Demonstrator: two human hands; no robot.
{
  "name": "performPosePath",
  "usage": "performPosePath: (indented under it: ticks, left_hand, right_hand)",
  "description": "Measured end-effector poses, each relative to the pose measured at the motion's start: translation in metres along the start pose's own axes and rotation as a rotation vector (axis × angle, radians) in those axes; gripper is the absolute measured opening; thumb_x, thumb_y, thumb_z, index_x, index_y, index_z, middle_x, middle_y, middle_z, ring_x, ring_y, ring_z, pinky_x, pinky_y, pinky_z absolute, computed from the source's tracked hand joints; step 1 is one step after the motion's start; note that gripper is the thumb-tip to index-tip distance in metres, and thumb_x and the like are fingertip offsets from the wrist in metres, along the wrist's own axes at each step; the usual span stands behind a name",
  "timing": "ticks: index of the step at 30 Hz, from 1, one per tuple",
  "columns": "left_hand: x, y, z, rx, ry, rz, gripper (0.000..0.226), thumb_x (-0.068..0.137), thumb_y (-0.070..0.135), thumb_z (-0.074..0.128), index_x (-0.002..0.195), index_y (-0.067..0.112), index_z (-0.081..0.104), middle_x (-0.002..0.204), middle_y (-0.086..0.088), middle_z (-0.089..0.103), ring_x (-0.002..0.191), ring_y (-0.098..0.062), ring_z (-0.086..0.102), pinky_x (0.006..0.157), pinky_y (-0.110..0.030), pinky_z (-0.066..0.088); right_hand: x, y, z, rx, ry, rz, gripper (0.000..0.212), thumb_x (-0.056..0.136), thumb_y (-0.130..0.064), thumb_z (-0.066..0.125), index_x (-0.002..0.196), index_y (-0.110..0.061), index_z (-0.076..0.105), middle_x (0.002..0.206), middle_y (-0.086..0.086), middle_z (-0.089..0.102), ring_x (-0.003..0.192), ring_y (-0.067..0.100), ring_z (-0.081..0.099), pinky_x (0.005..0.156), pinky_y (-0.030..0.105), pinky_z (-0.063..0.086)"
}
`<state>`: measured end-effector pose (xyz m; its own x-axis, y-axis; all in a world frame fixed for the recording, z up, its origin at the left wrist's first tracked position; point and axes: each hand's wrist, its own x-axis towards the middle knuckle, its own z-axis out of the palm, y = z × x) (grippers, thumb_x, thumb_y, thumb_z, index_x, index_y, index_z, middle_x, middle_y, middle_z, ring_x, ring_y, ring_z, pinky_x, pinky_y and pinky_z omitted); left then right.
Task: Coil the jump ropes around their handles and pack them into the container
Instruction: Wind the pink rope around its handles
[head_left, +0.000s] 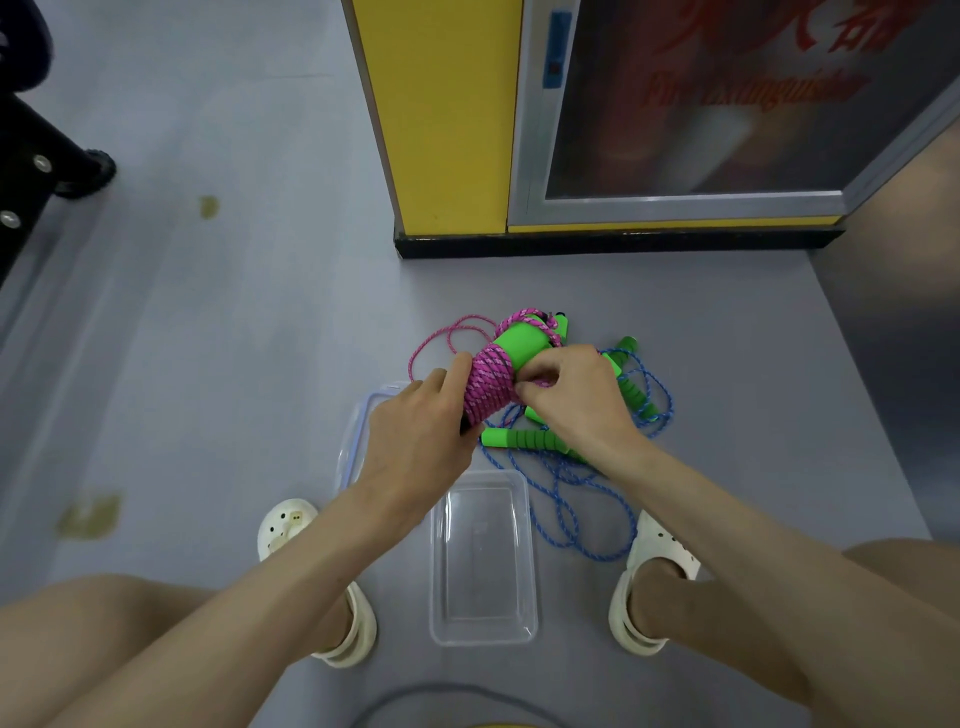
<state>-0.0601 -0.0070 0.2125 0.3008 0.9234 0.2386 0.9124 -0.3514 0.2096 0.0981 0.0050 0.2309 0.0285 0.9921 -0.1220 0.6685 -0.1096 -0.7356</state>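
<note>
A pink rope (488, 387) is wound in tight turns around a pair of green handles (524, 345), held between both hands above the grey floor (234, 338). The left hand (421, 441) grips the near end of the bundle from the left, fingers closed around the coils. The right hand (576, 400) pinches a strand of the pink rope against the coils on the right side. The bundle's long axis runs from near-left to far-right, pointing away from the person and toward a yellow pillar (447, 114). The wound part is a thick magenta band with paler flecks; bare bright green shows beyond it, and a loose pink loop trails onto the floor at the left. Below the right hand lies a blue rope (571, 509), uncoiled in loops, with its ribbed green handles (524, 439) beside it. Nearer the person sits a clear container (483, 561), with its lid (358, 431) just to its left under the left wrist. White clogs (644, 587) flank the container.
</note>
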Motion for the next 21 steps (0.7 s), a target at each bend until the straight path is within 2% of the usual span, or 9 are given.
performPosePath:
  ticks: [2,5,8,10,14,17,19,21]
  left_hand:
    - [-0.0005,-0.0032,0.0007,-0.036,-0.008,-0.024,0.061,0.055,0.020,0.088,0.108,0.008,0.061,0.068,-0.002,0.064,0.051,-0.023,0.059,0.040,-0.023,0.031]
    - [-0.0003,-0.0078,0.0013,-0.066,-0.017,-0.068,0.056,0.063,0.024,0.084,0.111,0.010,0.058,0.074,-0.002,0.066,0.054,-0.024,0.060,0.045,-0.024,0.031]
    - [-0.0033,-0.0054,0.0003,-0.102,-0.041,-0.075,0.055,0.068,0.027,0.082,0.114,0.010,0.055,0.079,-0.004,0.067,0.058,-0.025,0.062,0.047,-0.025,0.032]
    - [-0.0043,-0.0018,-0.0019,-0.129,-0.072,-0.092,0.057,0.074,0.031,0.078,0.121,0.011,0.051,0.091,-0.004,0.067,0.070,-0.026,0.064,0.053,-0.027,0.034]
    - [-0.0032,-0.0010,-0.0012,-0.168,-0.119,-0.130,0.058,0.080,0.039,0.071,0.126,0.017,0.042,0.104,0.001,0.064,0.084,-0.022,0.062,0.061,-0.026,0.034]
    - [-0.0044,-0.0024,0.0002,-0.139,-0.117,-0.124,0.058,0.079,0.038,0.072,0.125,0.017,0.043,0.103,0.000,0.064,0.084,-0.024,0.063,0.059,-0.028,0.033]
    - [-0.0062,-0.0023,0.0017,-0.083,-0.110,-0.096,0.056,0.078,0.035,0.073,0.122,0.015,0.047,0.096,-0.002,0.065,0.079,-0.027,0.063,0.055,-0.028,0.030]
    - [-0.0070,-0.0017,0.0032,-0.031,-0.114,-0.079,0.053,0.073,0.029,0.077,0.116,0.012,0.051,0.085,-0.003,0.063,0.070,-0.027,0.063,0.050,-0.028,0.025]
  right_hand:
    - [0.0006,-0.0020,-0.0007,-0.012,-0.054,-0.036,0.014,0.082,-0.007,0.066,0.093,-0.008,0.075,0.088,0.001,0.072,0.082,0.011,0.062,0.080,0.023,0.048]
    - [0.0002,-0.0040,0.0017,0.021,-0.127,-0.023,0.025,0.079,-0.015,0.074,0.103,-0.011,0.069,0.095,-0.004,0.065,0.090,0.008,0.058,0.085,0.020,0.045]
    - [0.0001,-0.0028,0.0032,0.055,-0.096,-0.017,0.026,0.074,-0.022,0.079,0.095,-0.012,0.068,0.088,-0.005,0.065,0.085,0.009,0.060,0.081,0.023,0.049]
    - [0.0015,-0.0019,0.0022,0.062,-0.083,-0.022,0.021,0.074,-0.021,0.080,0.087,-0.011,0.068,0.080,-0.007,0.064,0.079,0.009,0.060,0.078,0.026,0.051]
    - [0.0028,-0.0008,0.0017,0.055,-0.121,-0.064,0.015,0.076,-0.019,0.078,0.083,-0.011,0.066,0.073,-0.013,0.057,0.070,0.000,0.054,0.071,0.019,0.046]
    - [0.0035,-0.0014,0.0003,-0.026,-0.162,-0.088,0.012,0.078,-0.018,0.075,0.084,-0.012,0.067,0.073,-0.013,0.057,0.069,0.001,0.053,0.067,0.014,0.043]
    - [0.0054,-0.0009,-0.0002,-0.069,-0.206,-0.071,0.010,0.079,-0.017,0.074,0.085,-0.010,0.069,0.074,-0.007,0.062,0.071,0.007,0.057,0.068,0.020,0.046]
    - [0.0058,-0.0014,-0.0001,-0.001,-0.242,0.025,0.013,0.081,-0.019,0.073,0.086,-0.008,0.072,0.077,0.001,0.068,0.069,0.011,0.062,0.068,0.027,0.052]
